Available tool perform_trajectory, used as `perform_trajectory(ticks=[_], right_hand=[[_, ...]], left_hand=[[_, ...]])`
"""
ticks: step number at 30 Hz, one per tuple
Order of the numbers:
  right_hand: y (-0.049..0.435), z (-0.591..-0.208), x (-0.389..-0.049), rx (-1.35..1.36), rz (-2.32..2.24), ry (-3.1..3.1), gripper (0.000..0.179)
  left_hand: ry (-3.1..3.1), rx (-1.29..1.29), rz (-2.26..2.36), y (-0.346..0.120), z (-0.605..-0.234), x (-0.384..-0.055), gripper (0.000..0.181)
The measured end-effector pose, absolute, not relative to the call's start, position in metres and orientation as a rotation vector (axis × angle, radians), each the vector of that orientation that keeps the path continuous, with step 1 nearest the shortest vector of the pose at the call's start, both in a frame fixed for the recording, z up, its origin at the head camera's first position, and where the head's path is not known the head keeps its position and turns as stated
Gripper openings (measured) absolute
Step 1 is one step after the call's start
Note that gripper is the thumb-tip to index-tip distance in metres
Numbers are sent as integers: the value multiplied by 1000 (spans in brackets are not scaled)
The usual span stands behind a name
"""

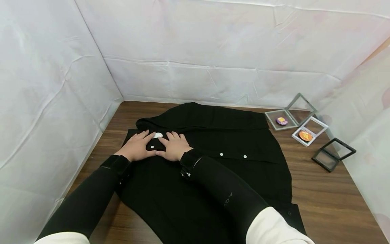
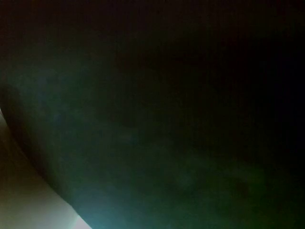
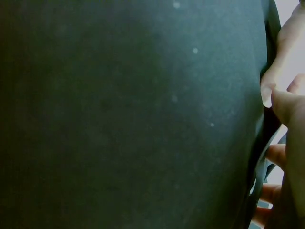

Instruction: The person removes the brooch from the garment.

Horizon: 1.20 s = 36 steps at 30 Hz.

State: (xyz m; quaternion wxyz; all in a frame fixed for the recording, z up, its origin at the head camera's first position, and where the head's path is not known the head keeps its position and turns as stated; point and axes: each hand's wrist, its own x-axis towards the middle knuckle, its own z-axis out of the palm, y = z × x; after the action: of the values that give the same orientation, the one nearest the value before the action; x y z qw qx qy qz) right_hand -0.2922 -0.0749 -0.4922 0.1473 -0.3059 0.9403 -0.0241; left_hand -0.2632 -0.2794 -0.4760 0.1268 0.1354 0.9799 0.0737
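Both hands (image 1: 137, 146) (image 1: 175, 147) (fingers spread, gripping nothing) rest on the black shirt (image 1: 219, 142), thumbs touching.

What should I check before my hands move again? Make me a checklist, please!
1. Both hands on the black shirt: ok. The left hand and right hand both rest on it.
2. White patch in sight: ok. It shows between the hands.
3. Whole shirt in sight: not ok. The forearms cover some, and it runs past the bottom of the head view.
4. Black case clear of the shirt: ok. Bare table lies between them.
5. Grey-green case clear of the shirt: cannot tell. Its corner is too close to the cloth.
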Motion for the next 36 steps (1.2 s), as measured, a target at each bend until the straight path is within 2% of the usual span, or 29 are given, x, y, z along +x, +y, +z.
perform_trajectory(ticks=[18, 26, 36], right_hand=[[-80, -484, -294, -863, 8, 2682, 79], [-84, -486, -298, -842, -22, 2682, 61], [-87, -490, -299, -877, 55, 2702, 68]], left_hand=[[2846, 427, 243, -285, -479, -266, 94], [2817, 429, 309, -290, -475, -265, 98], [2792, 440, 334, -290, -471, -264, 103]])
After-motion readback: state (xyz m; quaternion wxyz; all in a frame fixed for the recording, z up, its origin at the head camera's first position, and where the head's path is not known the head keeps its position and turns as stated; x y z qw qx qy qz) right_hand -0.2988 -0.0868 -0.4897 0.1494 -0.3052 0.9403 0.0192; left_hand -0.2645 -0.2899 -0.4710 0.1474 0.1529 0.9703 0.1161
